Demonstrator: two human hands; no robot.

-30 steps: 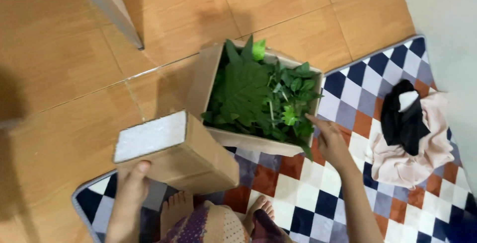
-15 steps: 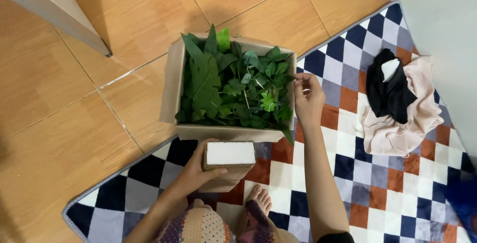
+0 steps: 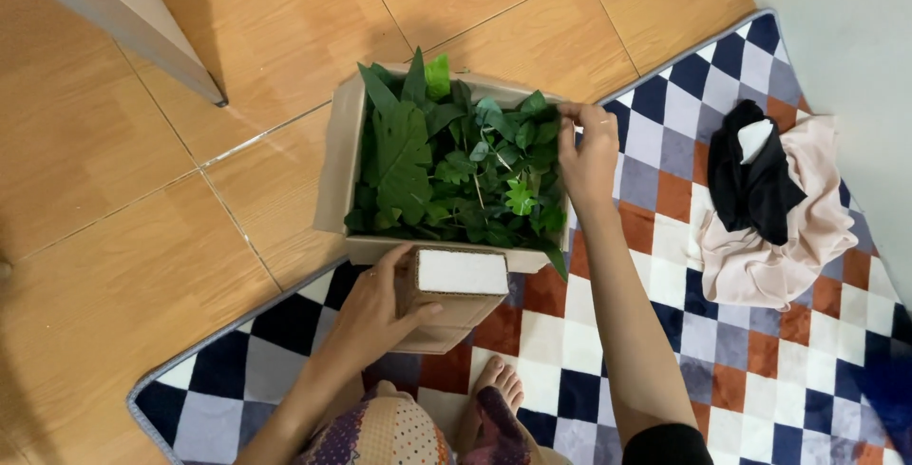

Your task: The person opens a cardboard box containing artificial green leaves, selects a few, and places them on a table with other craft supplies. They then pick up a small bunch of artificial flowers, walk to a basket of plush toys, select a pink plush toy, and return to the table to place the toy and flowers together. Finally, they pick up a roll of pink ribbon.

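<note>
Landmark: open cardboard box (image 3: pixel 334 166), set on the tan floor tiles (image 3: pixel 142 237) at the far edge of the checkered rug (image 3: pixel 684 332).

1. Green leaves (image 3: pixel 456 166). Fill the box to the rim; one large lobed leaf lies at its left, small ivy-like sprigs crowd its right, and a pale green tip stands above the far wall. Whether they are real or artificial, I cannot tell.

2. Right hand (image 3: pixel 587 156). At the right wall of the box, fingers pinched narrow at the rim or at a leaf there; which one I cannot tell. The placing appears to steady that side.

3. Left hand (image 3: pixel 375 308). Just in front of the near wall of the box, fingers spread and wrapped round the small carton, thumb pressed on its side, so the carton rests tilted with its top facing up.

4. Small carton (image 3: pixel 456 299). Brown, capped by a white foam slab (image 3: pixel 462 272); touching or just beside the near wall of the box, low over the rug.

5. Bare foot (image 3: pixel 499 391). On the rug, nearer the person than the box, beside a patterned garment at the knee.

6. Heap of pale pink and black cloth (image 3: pixel 769 199). On the rug, well to the right of the box, near the wall.

7. Grey slanted board (image 3: pixel 114 18). On the tiles, beyond and left of the box.
</note>
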